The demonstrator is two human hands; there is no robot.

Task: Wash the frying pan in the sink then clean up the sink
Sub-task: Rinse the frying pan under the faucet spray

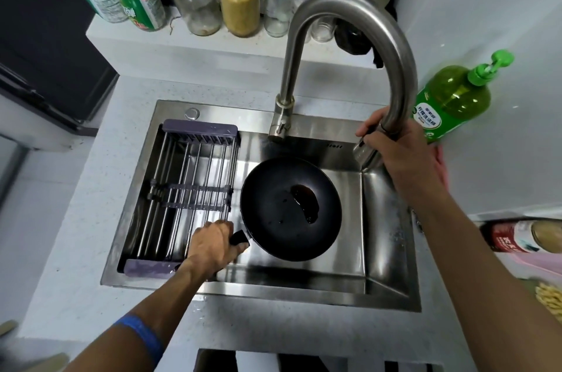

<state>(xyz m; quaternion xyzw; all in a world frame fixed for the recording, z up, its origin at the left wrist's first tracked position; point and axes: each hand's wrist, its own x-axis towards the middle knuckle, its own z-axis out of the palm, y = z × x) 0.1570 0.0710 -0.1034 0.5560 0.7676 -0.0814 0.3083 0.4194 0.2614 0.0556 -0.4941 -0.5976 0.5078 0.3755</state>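
A black frying pan (273, 219) sits in the steel sink (386, 219), with a dark brown smear of residue on its base. My left hand (213, 245) is closed around the pan's black handle at the pan's lower left. A tall curved steel faucet (343, 6) arches over the sink. My right hand (404, 155) grips the faucet's spray head over the sink's back right corner. No water is visibly running.
A purple-ended wire drying rack (188, 192) fills the sink's left side. A green dish soap pump bottle (450, 100) stands right of the faucet. Jars and bottles (240, 3) line the ledge behind. A red-labelled jar (517, 236) lies at the right.
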